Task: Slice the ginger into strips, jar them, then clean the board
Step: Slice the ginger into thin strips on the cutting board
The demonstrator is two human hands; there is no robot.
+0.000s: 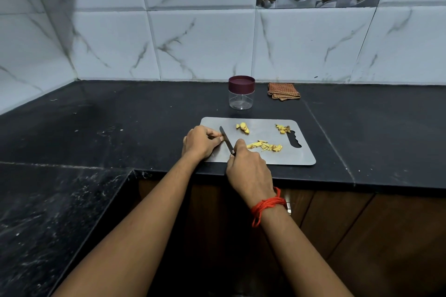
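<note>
A steel cutting board (292, 155) lies on the black counter. My left hand (199, 142) pinches a small ginger piece (221, 139) at the board's left edge; most of the piece is hidden under my fingertips. My right hand (247, 167) grips a small knife (226, 140), its blade lying right beside the pinched piece. A heap of cut yellow strips (265, 146) lies mid-board. Ginger chunks (243, 127) sit toward the far edge. Peel scraps (282, 128) lie near the board's handle slot. A clear jar (241, 93) with a maroon lid on it stands behind the board.
A folded checked cloth (283, 91) lies to the right of the jar against the tiled wall. The counter's front edge (313, 182) runs just below the board. A lower black counter (48, 212) extends at the left.
</note>
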